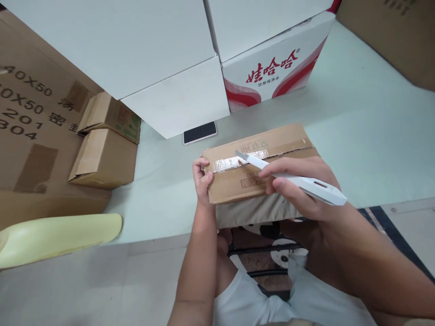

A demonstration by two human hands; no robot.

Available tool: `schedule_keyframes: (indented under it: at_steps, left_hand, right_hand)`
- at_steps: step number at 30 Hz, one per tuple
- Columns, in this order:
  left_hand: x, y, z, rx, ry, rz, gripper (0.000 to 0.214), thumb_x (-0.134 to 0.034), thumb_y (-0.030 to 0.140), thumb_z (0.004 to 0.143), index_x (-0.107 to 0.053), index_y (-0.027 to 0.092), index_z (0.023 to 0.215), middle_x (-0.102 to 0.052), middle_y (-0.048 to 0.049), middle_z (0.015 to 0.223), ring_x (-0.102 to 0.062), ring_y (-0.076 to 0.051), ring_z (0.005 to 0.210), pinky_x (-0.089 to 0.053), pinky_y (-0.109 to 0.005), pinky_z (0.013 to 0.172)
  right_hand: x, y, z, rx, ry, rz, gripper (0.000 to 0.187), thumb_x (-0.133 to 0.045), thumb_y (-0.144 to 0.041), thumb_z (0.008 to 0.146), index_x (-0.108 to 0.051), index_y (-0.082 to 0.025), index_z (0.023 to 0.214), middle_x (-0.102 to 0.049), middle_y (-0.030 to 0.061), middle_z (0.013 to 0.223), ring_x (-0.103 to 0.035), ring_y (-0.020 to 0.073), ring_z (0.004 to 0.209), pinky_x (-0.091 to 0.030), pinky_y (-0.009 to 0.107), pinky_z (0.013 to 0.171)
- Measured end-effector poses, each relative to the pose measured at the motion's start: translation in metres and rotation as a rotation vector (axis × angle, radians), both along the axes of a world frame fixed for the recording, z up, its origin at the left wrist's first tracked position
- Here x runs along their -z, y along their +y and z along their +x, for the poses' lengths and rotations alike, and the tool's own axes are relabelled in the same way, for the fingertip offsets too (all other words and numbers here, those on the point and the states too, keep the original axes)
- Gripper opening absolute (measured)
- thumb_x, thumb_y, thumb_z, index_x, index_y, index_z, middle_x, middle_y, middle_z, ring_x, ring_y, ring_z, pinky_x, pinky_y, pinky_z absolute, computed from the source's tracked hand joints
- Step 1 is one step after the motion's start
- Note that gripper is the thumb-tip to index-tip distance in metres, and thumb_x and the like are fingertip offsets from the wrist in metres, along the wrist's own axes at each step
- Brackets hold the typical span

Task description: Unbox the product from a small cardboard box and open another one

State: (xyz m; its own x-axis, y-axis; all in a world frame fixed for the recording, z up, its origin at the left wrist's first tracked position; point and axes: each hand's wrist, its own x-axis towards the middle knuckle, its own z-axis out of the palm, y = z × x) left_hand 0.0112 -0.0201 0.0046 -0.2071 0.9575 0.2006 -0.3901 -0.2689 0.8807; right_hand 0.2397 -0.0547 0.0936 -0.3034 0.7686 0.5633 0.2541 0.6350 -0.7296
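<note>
Two large white cartons (142, 59) stand far on the desk (367, 136); two small brown boxes (105, 156) lie left. One taped cardboard box (258, 165) sits near: tape seam (231, 162) appears uncut, flaps closed. Left hand (202, 179) fingers clamp its left edge; right hand (299, 188) fingers clamped on one white utility knife (292, 176), blade on tape. One phone (200, 132)

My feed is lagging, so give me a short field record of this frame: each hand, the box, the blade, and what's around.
left hand: grips the left end of the cardboard box
right hand: holds a white utility knife
blade: tip on the tape seam along the box top
box: flaps closed, taped
nearby: phone face up on the floor, white cartons, red-printed carton, small open brown boxes at left
</note>
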Motion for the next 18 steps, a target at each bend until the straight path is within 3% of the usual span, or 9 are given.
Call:
schedule_keyframes:
  at_steps: [18]
  left_hand:
    - [0.0003,-0.0012,0.0002,0.0,-0.017,-0.014,0.045,-0.088,0.048,0.062,-0.059,0.027,0.089,-0.063,-0.0012,0.101,-0.064,-0.025,0.111,-0.05,-0.037,0.1]
  right_hand:
    - [-0.0025,-0.0001,0.0002,0.007,-0.035,0.012,0.01,-0.059,-0.023,0.095,-0.069,-0.023,0.091,-0.074,-0.0023,0.072,-0.066,0.0102,0.057,-0.049,0.021,0.056]
